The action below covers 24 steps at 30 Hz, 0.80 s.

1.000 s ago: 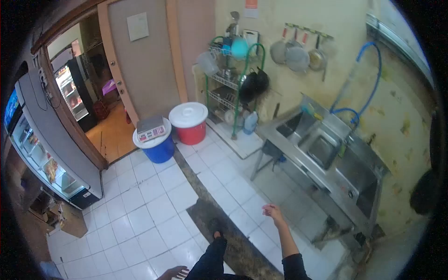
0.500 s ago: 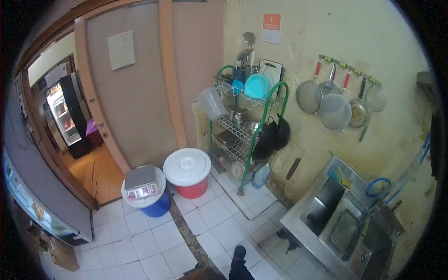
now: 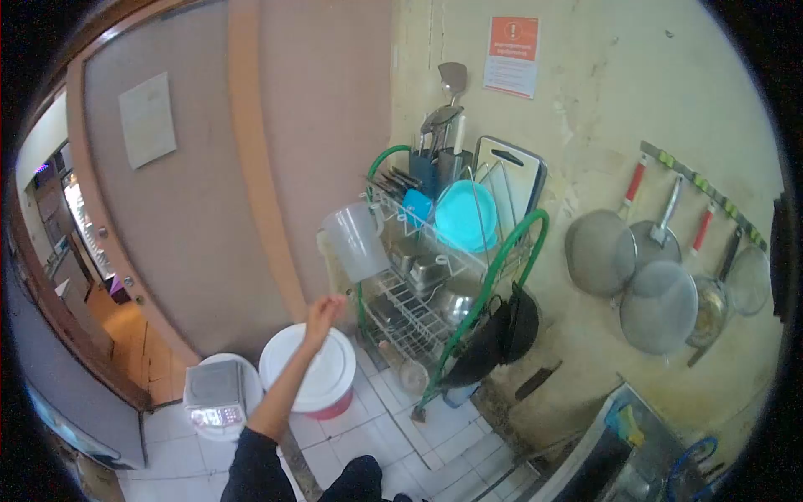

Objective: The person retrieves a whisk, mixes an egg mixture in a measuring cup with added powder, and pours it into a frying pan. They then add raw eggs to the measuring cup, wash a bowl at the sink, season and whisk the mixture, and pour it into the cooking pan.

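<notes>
The left hand (image 3: 324,316) has come up into view, fingers loosely bent, looking empty. Now the cloudy jug (image 3: 358,243) is just past it. The right hand is out of sight.

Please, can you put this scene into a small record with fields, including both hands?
Place: kitchen corner, tiled floor
Left hand: stretched forward, nothing visible in it; finger pose unclear
Right hand: not in view
Near left hand: clear plastic pitcher; white lid on red bucket
Rack: green frame, wire shelves; turquoise bowl on top
Left side: scale on another white lid
Right wall: strainers hanging in a row
</notes>
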Each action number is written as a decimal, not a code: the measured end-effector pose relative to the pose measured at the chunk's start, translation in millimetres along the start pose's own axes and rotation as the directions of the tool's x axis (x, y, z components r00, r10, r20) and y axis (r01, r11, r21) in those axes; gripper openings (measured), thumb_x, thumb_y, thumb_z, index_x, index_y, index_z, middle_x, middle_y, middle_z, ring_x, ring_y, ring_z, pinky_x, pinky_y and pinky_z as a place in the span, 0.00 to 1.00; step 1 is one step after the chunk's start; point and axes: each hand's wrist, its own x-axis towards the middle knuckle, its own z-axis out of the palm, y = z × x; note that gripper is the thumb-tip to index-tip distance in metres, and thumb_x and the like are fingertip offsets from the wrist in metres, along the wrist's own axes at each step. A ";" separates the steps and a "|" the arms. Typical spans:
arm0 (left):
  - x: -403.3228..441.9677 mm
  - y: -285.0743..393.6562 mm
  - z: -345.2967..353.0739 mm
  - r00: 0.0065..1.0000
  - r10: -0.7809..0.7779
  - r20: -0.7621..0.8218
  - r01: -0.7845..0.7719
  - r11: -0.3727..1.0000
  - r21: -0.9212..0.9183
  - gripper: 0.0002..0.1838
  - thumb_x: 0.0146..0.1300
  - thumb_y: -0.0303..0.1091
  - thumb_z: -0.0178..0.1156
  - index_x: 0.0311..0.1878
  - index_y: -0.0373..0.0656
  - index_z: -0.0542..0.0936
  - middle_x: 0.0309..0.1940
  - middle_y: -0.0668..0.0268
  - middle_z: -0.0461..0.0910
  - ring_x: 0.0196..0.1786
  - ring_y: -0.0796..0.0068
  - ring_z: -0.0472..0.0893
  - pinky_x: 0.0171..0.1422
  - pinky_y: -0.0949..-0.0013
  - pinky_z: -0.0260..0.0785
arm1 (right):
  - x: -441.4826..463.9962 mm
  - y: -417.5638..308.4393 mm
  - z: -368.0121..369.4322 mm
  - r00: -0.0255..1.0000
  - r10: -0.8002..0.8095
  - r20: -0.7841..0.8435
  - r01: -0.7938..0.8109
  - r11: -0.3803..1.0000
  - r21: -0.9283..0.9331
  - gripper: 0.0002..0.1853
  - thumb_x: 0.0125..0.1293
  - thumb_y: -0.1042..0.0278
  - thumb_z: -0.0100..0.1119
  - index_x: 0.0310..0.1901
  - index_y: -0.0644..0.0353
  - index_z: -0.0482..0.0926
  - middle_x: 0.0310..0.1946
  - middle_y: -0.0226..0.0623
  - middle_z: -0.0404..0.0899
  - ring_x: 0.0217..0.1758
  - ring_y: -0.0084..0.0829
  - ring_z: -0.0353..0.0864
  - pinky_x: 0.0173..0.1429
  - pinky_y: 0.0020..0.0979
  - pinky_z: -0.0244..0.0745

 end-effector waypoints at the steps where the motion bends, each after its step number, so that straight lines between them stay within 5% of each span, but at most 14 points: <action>1: 44.6 12.3 3.4 0.999 0.052 0.006 -0.052 0.998 0.027 0.12 0.65 0.35 0.48 0.38 0.38 0.79 0.33 0.67 0.78 0.35 0.79 0.74 0.40 0.75 0.65 | 29.4 -23.5 -8.0 0.999 -0.044 -0.020 0.045 0.998 0.035 0.21 0.58 0.43 0.52 0.37 0.52 0.81 0.31 0.38 0.80 0.35 0.37 0.78 0.45 0.36 0.73; 3: 141.8 14.3 15.6 0.955 0.295 -0.027 -0.279 0.925 0.258 0.11 0.64 0.33 0.49 0.37 0.39 0.79 0.35 0.64 0.77 0.39 0.74 0.74 0.44 0.72 0.64 | 78.5 -54.9 -12.0 0.994 -0.099 -0.051 0.103 0.992 0.079 0.20 0.58 0.43 0.52 0.37 0.52 0.81 0.32 0.38 0.80 0.35 0.37 0.78 0.46 0.36 0.72; 5: 237.6 30.9 39.9 0.841 0.531 0.103 -0.524 0.752 0.399 0.10 0.62 0.33 0.51 0.36 0.41 0.80 0.36 0.60 0.75 0.43 0.68 0.73 0.49 0.70 0.63 | 124.1 -70.8 -13.0 0.990 -0.107 -0.089 0.115 0.989 0.095 0.20 0.58 0.43 0.52 0.37 0.52 0.81 0.32 0.38 0.80 0.36 0.37 0.77 0.46 0.36 0.72; 9: 394.0 40.6 108.5 0.680 0.699 0.223 -0.668 0.465 0.581 0.09 0.57 0.33 0.54 0.39 0.47 0.80 0.48 0.57 0.69 0.53 0.56 0.68 0.58 0.54 0.59 | 184.1 -65.4 1.9 0.986 0.022 -0.167 -0.009 0.997 0.076 0.20 0.58 0.44 0.52 0.38 0.52 0.81 0.33 0.38 0.79 0.37 0.37 0.77 0.47 0.36 0.72; 10: 427.8 38.8 121.5 0.666 0.715 0.214 -0.682 0.467 0.563 0.09 0.57 0.33 0.54 0.39 0.47 0.80 0.48 0.57 0.69 0.53 0.56 0.68 0.58 0.54 0.59 | 192.8 -59.2 5.3 0.979 0.077 -0.190 -0.066 0.996 0.066 0.20 0.58 0.44 0.52 0.38 0.52 0.81 0.33 0.38 0.79 0.37 0.37 0.77 0.47 0.36 0.72; 12: 487.1 23.5 148.7 0.512 0.767 0.388 -0.693 0.102 0.714 0.12 0.58 0.37 0.53 0.45 0.51 0.78 0.58 0.56 0.63 0.61 0.52 0.61 0.63 0.50 0.52 | 201.7 -52.6 9.4 0.951 0.202 -0.233 -0.191 0.979 0.067 0.20 0.58 0.44 0.52 0.39 0.52 0.80 0.34 0.38 0.79 0.37 0.37 0.77 0.47 0.36 0.72; 19: 587.9 -44.5 248.5 0.478 0.744 0.466 -0.784 0.123 0.608 0.17 0.54 0.33 0.54 0.49 0.46 0.75 0.55 0.64 0.63 0.60 0.56 0.61 0.62 0.51 0.52 | 213.6 -57.8 19.3 0.808 0.474 -0.350 -0.438 0.880 0.181 0.21 0.58 0.44 0.52 0.40 0.52 0.80 0.35 0.39 0.79 0.39 0.37 0.77 0.48 0.37 0.71; 22: 607.0 -47.4 266.9 0.440 0.811 0.385 -0.728 0.072 0.682 0.17 0.54 0.33 0.54 0.48 0.41 0.74 0.54 0.64 0.63 0.56 0.59 0.63 0.60 0.55 0.52 | 222.6 -66.6 24.2 0.775 0.513 -0.369 -0.468 0.858 0.212 0.21 0.58 0.44 0.52 0.40 0.52 0.80 0.36 0.39 0.79 0.40 0.37 0.76 0.49 0.37 0.71; 24: 617.0 -50.4 281.1 0.391 0.844 0.366 -0.524 -0.123 0.843 0.18 0.54 0.33 0.53 0.48 0.39 0.73 0.53 0.65 0.63 0.55 0.62 0.63 0.57 0.59 0.51 | 229.3 -71.4 27.2 0.764 0.525 -0.374 -0.475 0.851 0.224 0.21 0.58 0.44 0.52 0.41 0.52 0.80 0.37 0.39 0.79 0.40 0.37 0.76 0.49 0.37 0.71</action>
